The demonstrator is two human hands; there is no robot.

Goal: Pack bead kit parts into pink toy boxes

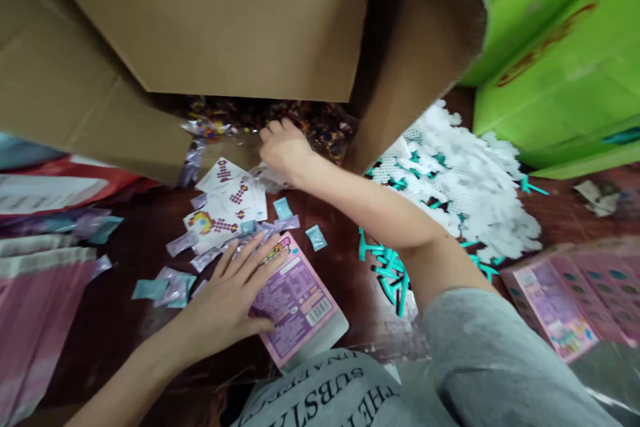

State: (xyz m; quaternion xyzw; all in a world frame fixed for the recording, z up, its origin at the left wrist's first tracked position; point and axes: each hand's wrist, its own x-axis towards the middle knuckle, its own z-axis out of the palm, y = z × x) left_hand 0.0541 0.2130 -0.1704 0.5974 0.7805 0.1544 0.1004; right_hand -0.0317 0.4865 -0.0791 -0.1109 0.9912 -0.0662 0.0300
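My left hand (227, 300) lies with its fingers spread over a pink and purple printed box (305, 307), which rests flat with one end flap toward me. My right hand (287, 150) is closed at the low front edge of a large brown carton (240, 27). Its fingertips are hidden, so what they hold cannot be made out. Behind it, clear bags of small multicoloured pieces (325, 127) fill the carton's opening. Printed pattern cards (230, 197) are fanned out between the hands, with small purple and blue sachets (283, 208) scattered around them.
White perforated boards (465, 180) are heaped at the right, among teal stick-like tools (390, 273). Bright green cartons (565, 60) stand behind them. Pink window boxes (555, 307) sit at the lower right. Stacked pink packaging (40, 320) occupies the left edge.
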